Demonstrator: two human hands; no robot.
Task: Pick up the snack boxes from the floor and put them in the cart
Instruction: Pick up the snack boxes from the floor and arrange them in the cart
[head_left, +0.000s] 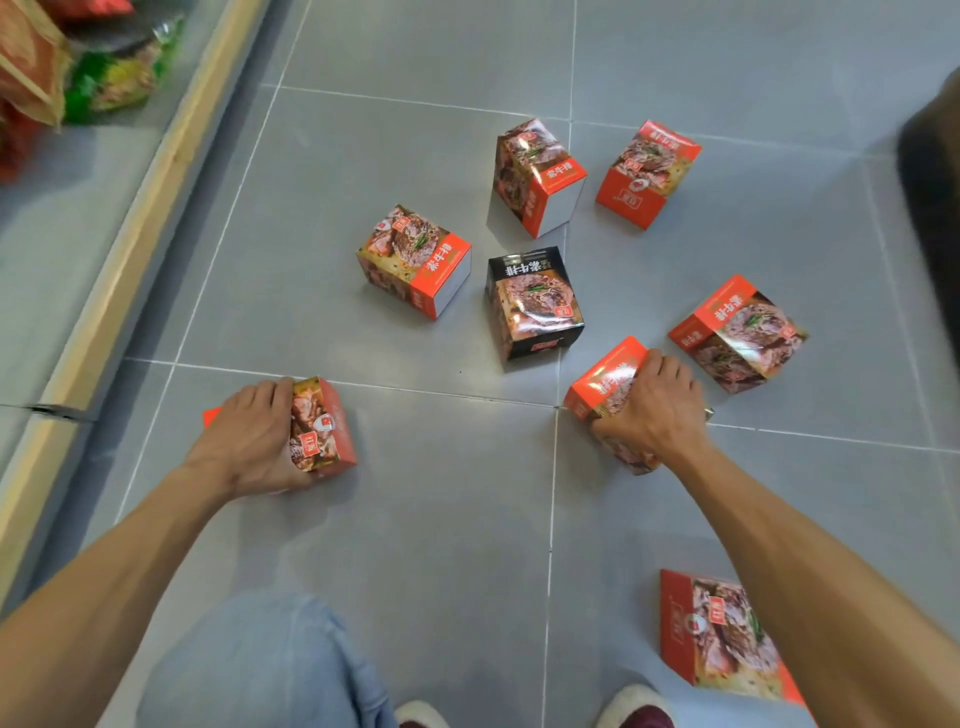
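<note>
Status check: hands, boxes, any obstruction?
Left hand and right hand each gripping an orange cardboard snack box. Six more on grey tiled floor, one black. Cart not visible. Nothing blocking.

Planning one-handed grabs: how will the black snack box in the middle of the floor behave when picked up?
The black cardboard snack box has flat printed faces and crisp edges, so it is probably stiff and unlikely to roll. Standing upright on grey floor tiles, it might tip if nudged. Its glossy print could be slightly slippery.

A shop: stocked shelf (78, 218) beside tiled aisle floor (415, 519).
</note>
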